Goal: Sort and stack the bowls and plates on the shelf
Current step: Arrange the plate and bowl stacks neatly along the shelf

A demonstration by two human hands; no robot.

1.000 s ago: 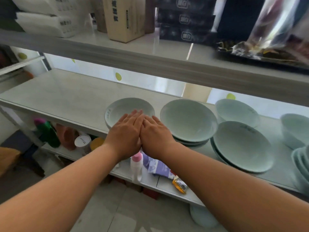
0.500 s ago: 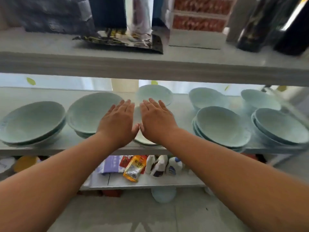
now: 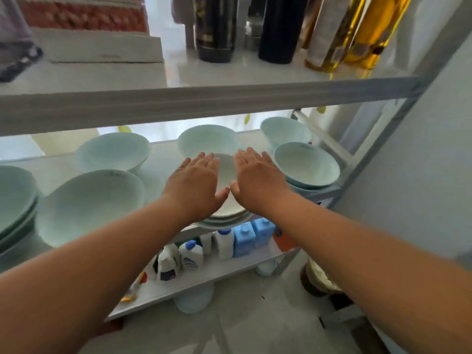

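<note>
View has swung right since the earlier frame, and the hands now sit slightly apart. Left hand [image 3: 195, 186] and right hand [image 3: 258, 180] hover flat, fingers extended and loosely together, gripping nothing, over the plate stack [image 3: 226, 213] under the palms, likely squaring up for a two-handed lift. Bowl [image 3: 208, 140] sits just beyond the fingertips; stacked bowls [image 3: 306, 166] right of the right fingers.

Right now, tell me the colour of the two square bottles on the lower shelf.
Light blue bottles, with blue caps; seen in the head view.
</note>
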